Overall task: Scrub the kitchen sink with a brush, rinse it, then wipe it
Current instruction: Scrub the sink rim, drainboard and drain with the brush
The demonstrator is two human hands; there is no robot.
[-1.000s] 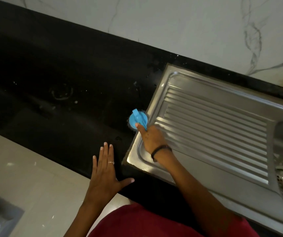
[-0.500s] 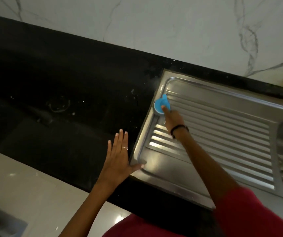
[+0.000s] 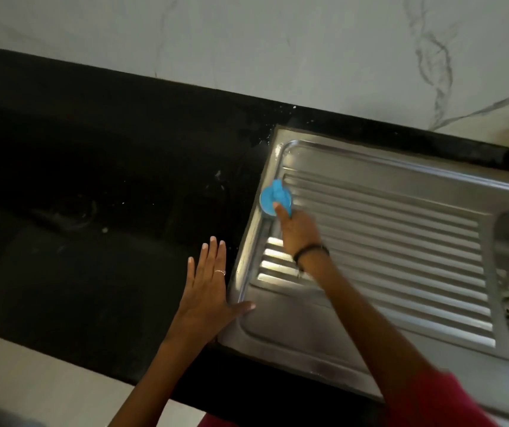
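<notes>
Your right hand (image 3: 297, 231) grips the blue brush (image 3: 274, 198) on the left edge of the steel sink (image 3: 401, 241) drainboard. Your left hand (image 3: 207, 291) lies flat, fingers straight, on the black bench (image 3: 93, 211) below a marble wall (image 3: 247, 41).

No text, label or number can be read anywhere.

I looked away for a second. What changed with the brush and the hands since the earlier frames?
The right hand carried the blue brush from the counter edge onto the drainboard's left rim, farther back. The grip is unchanged. The left hand stays flat on the black counter, its thumb now on the steel.
</notes>
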